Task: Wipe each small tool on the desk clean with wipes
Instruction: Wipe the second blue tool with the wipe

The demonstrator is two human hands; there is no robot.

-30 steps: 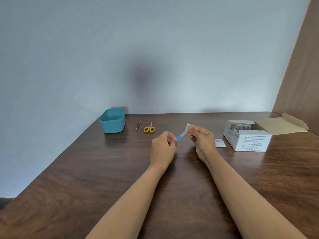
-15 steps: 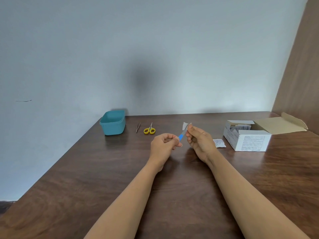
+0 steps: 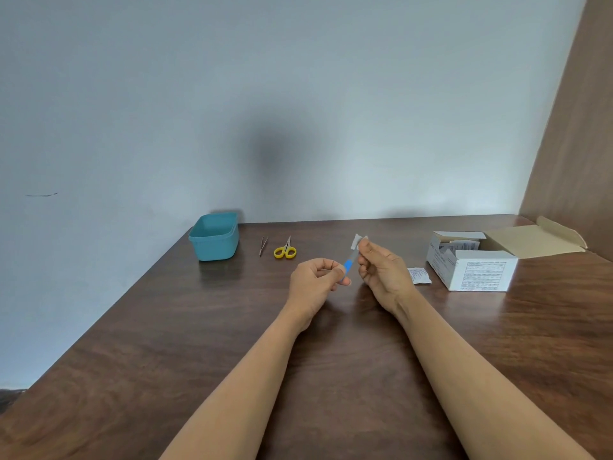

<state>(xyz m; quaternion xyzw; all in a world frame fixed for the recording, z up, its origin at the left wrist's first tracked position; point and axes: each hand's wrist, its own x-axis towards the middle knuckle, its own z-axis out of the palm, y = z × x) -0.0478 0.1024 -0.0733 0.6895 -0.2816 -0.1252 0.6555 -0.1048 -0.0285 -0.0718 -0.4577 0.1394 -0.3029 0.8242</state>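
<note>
Over wood desk [image 3: 159, 330] at grey wall [image 3: 298, 94]: left hand [image 3: 315, 283] pinches tool [image 3: 348, 265], right hand [image 3: 384, 273] pinches wipe [image 3: 357, 241].

Print on the white box [image 3: 481, 275] is too small to read.

Soft, even light is filling the scene, and a blurry dark shadow is sitting midway on the pale wall [image 3: 132, 94]. The wooden desk [image 3: 166, 343] is showing a faint sheen with weak, diffuse shadows, while the wide lens is slanting the side panel [image 3: 577, 127] and desk edges.
</note>
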